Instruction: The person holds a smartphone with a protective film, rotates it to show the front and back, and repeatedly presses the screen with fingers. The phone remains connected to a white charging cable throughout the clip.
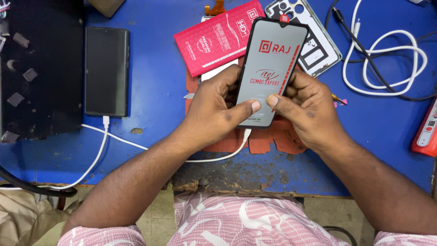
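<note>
Both hands, the left hand (pixel 217 108) and the right hand (pixel 306 107), grasp the phone screen (pixel 272 68) by its near end (thumbs on the glass), tilting it above the blue tabletop (pixel 154 86) to look at it.

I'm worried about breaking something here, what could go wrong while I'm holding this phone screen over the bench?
The phone screen is held only at its lower end by the left hand and right hand, so it could tip or flex. A white cable runs beneath the hands and might snag.

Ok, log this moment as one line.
left hand: holds phone screen panel | right hand: holds same panel, thumb on lower edge | below: blue table | nearby: red packet, dark phone
</note>
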A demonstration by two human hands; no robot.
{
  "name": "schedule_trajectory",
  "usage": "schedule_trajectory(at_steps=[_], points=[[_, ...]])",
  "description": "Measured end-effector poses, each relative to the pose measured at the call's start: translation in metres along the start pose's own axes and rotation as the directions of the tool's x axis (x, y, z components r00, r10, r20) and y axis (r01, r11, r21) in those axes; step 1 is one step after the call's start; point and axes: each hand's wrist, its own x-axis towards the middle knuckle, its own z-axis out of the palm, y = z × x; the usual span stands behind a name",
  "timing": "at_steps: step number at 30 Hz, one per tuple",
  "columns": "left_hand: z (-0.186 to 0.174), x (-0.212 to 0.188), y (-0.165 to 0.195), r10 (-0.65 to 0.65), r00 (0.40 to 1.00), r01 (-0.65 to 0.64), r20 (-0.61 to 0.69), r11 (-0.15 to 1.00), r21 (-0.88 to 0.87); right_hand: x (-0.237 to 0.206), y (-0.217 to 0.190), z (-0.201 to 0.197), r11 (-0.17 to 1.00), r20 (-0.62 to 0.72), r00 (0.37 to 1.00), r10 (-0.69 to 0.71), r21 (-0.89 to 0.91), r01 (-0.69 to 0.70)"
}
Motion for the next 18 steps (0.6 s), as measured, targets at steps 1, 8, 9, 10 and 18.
schedule_trajectory(at_steps=[1, 8, 9, 10, 18], points=[[0.0003, 0.0003, -0.0003, 0.001, 1.0, -0.001, -0.003, 1.0, 0.001, 0.0002, -0.0002, -0.0003, 1.0, 0.007, 1.0, -0.008, -0.008, 0.008], [-0.0002, -0.0011, 0.0023, -0.006, 0.999, 0.007, -0.034, 1.0, 0.011, 0.0012, -0.0006, 0.0001, 0.999, 0.008, 0.999, 0.036, -0.01, -0.035], [-0.0003, -0.0009, 0.003, -0.005, 0.999, 0.005, -0.042, 1.0, 0.007, 0.001, -0.0007, -0.0003, 0.999, 0.011, 0.999, 0.051, -0.002, -0.051], [-0.0008, -0.001, 0.0038, 0.005, 0.999, -0.005, -0.048, 1.0, -0.009, 0.0008, -0.0006, 0.0, 0.998, 0.016, 0.998, 0.069, 0.006, -0.069], [-0.0038, 0.0002, 0.008, 0.017, 0.995, -0.019, -0.099, 1.0, -0.015, 0.0011, 0.0006, 0.0007, 0.988, 0.052, 0.99, 0.133, -0.088, -0.128]])
